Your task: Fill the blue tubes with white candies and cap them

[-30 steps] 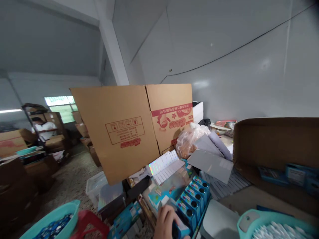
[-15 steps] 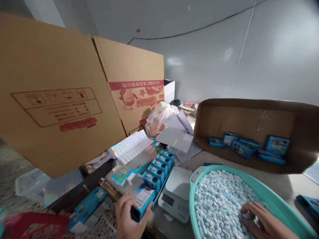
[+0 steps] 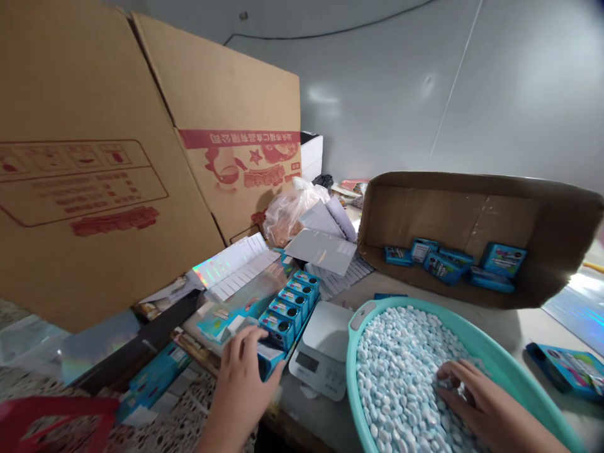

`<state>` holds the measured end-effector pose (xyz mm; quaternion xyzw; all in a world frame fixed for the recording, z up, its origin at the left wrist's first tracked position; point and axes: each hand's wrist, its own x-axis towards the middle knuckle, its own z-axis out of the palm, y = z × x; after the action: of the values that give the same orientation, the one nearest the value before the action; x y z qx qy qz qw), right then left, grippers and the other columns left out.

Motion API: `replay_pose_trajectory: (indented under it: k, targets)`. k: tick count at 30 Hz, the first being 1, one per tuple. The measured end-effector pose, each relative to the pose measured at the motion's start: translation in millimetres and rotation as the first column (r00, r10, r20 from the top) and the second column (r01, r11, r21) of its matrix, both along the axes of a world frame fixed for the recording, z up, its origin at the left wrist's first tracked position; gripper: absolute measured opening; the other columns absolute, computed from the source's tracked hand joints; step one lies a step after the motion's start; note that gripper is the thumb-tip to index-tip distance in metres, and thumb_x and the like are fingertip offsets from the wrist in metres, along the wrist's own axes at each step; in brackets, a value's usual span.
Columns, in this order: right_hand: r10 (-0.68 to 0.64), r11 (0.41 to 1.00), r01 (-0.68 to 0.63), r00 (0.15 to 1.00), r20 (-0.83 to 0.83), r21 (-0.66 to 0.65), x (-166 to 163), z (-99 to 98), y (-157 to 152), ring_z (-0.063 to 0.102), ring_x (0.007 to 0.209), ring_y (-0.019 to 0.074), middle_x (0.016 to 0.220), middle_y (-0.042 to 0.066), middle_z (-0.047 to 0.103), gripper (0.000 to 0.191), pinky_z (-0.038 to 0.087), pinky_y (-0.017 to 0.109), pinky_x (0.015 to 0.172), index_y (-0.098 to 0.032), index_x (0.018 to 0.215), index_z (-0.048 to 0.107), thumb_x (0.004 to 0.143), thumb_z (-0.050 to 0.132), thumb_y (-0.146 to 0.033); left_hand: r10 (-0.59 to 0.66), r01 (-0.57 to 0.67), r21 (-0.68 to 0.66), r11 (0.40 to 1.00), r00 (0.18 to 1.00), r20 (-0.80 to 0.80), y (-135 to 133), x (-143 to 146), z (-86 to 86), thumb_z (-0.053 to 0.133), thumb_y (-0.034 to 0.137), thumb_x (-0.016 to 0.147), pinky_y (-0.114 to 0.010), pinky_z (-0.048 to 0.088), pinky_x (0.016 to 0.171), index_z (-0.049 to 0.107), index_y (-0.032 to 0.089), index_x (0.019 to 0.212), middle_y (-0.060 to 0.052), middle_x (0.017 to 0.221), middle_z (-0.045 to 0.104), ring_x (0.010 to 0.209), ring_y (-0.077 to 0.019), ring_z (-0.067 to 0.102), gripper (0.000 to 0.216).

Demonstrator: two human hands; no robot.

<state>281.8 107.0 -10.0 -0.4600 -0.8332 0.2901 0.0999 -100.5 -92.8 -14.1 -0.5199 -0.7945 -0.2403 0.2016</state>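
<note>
My left hand is curved around a small blue box, thumb on one side and fingers on the other, at the near end of a row of similar blue boxes. Much of that box is hidden behind the hand. My right hand rests in a turquoise basin full of small white and pale blue candies. Its fingers are curled in among the candies; how many they grip cannot be made out. Between the row and the basin lies a white kitchen scale.
A shallow cardboard box behind the basin holds several blue packs. Another blue pack lies at the right. Large cartons stand at the left. Papers and a plastic bag lie behind the scale. A red plastic object is at lower left.
The view has shifted, so the scene sits higher and further left. My left hand has moved forward over the blue box, covering more of it. My right hand stays in the candies.
</note>
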Motion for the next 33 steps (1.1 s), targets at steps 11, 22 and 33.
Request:
replay_pose_trajectory:
  k: [11, 22, 33]
  targets:
    - [-0.033, 0.998, 0.031, 0.999, 0.026, 0.047, -16.0, 32.0, -17.1, 0.068, 0.083, 0.0276, 0.098, 0.009, 0.069, 0.014, 0.054, 0.042, 0.080, -0.027, 0.089, 0.063, 0.089, 0.051, -0.034, 0.075, -0.085, -0.360, 0.929, 0.996, -0.042, 67.7, -18.2, 5.7, 0.059, 0.055, 0.080, -0.057, 0.031, 0.117, 0.044, 0.006, 0.150, -0.026, 0.156, 0.040, 0.145, -0.0497, 0.033, 0.087]
    - [-0.035, 0.999, 0.035, 0.999, 0.022, 0.011, -15.1, 41.5, -22.0, 0.066, 0.095, 0.0304, 0.106, 0.010, 0.068, 0.014, 0.051, 0.045, 0.085, -0.027, 0.095, 0.064, 0.092, 0.051, -0.031, 0.039, -0.041, -0.336, 0.941, 0.999, -0.015, 50.4, -33.9, -22.9, 0.049, 0.060, 0.081, -0.059, 0.033, 0.116, 0.048, 0.007, 0.148, -0.025, 0.157, 0.041, 0.141, -0.0444, 0.042, 0.085]
    - [-0.075, 0.994, 0.067, 0.993, 0.089, 0.090, -18.1, 54.2, -23.5, 0.067, 0.094, 0.0265, 0.103, 0.010, 0.070, 0.013, 0.049, 0.034, 0.080, -0.020, 0.097, 0.071, 0.090, 0.060, -0.021, -0.413, 0.402, -0.152, 0.903, 0.910, -0.046, 173.1, -49.4, 39.9, 0.010, 0.063, 0.096, -0.060, 0.038, 0.110, 0.064, 0.010, 0.122, -0.019, 0.135, 0.064, 0.139, -0.0383, 0.046, 0.080]
